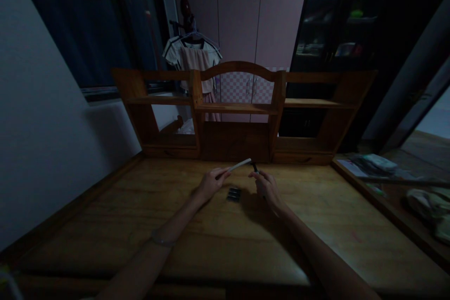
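Observation:
My left hand (pixel 213 183) is closed round a slim, pale, slightly curved stick (pixel 241 165), which slants up to the right. A dark part of it shows at my fingers. Close to the stick's free tip is the dark, angled head of a slim black tool (pixel 255 167), gripped in my right hand (pixel 267 188). The gap between tip and head is small, and I cannot tell whether they touch. Below and between my hands lies a small dark pack (pixel 234 194) with several light bars across it. The dim light hides finer detail.
The wooden desk (pixel 168 243) carries a wooden shelf unit (pixel 239 108) along its back edge. Papers and a pale packet (pixel 379 164) lie beyond the right edge, near a pale cloth bundle (pixel 429 208). A white wall (pixel 45 103) rises on the left.

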The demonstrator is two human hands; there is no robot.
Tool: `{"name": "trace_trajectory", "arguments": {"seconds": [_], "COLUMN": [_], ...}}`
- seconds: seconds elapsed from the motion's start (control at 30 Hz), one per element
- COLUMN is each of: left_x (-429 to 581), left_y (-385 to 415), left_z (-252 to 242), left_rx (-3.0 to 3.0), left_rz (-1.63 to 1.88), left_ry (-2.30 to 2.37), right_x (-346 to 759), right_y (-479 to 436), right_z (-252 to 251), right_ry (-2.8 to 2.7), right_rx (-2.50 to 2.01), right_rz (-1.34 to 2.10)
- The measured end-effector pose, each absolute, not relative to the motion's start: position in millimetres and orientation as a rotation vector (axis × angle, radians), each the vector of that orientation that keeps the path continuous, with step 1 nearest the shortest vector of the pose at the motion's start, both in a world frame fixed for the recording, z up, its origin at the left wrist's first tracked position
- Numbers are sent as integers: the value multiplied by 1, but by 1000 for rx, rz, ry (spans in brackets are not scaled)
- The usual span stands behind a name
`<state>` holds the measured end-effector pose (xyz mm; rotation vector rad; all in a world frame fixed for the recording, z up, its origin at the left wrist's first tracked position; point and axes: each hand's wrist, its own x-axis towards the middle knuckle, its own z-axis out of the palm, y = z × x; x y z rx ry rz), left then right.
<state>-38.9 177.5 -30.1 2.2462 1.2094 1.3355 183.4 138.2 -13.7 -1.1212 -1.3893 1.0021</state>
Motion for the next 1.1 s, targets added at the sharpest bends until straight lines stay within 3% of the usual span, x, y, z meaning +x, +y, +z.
{"name": "trace_trajectory", "arguments": {"seconds": [0.23,0.43,0.67,0.93,1.1], "left_x": [-42,-37,-48,-37,-35], "left_y": [180,175,187,179,182], "left_z": [-29,-29,-37,-34,-39], "left_rx": [2201,2287,2151,2138,2154], "left_rz": [1450,1332,1275,1266,1236], "left_ry": [1237,1176,1592,1165,1323], "right_x": [190,190,193,194,194], "right_y": [155,161,165,163,162], "right_z": [-27,-37,-40,-38,-39], "right_ry": [-1293,-1349,-1307,-1279,-1288], "right_rx": [-1044,-993,-976,-934,-910], "right_rz": [1246,1326,1404,1529,1527]}}
